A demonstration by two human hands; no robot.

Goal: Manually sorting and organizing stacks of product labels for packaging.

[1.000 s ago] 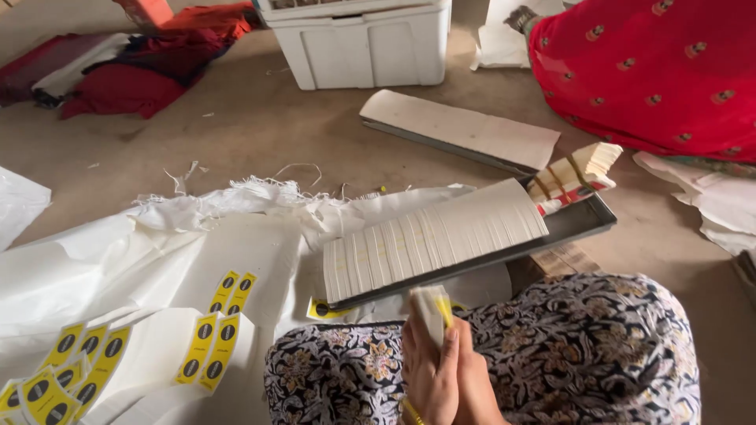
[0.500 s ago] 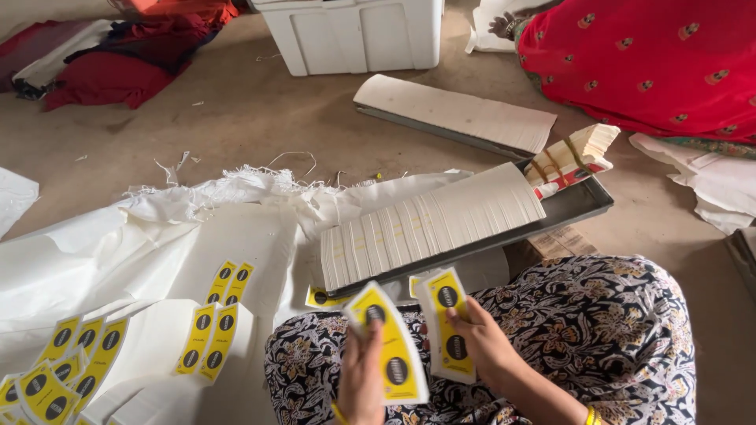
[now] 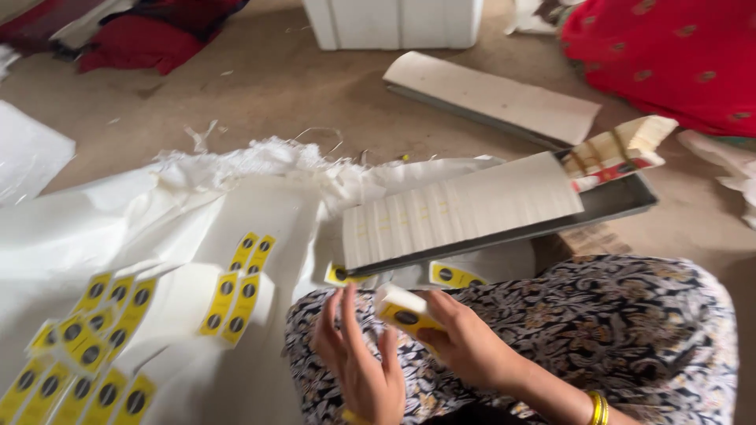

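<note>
My right hand [image 3: 465,346] pinches a folded yellow-and-white box [image 3: 405,308] above my lap; my left hand [image 3: 358,362] hovers spread beside it. One loose grip and it could spring open.

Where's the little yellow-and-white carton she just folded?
In the head view, the carton sits low and centre, pinched in the right hand above the patterned lap, with the open left hand just beside it.
</note>
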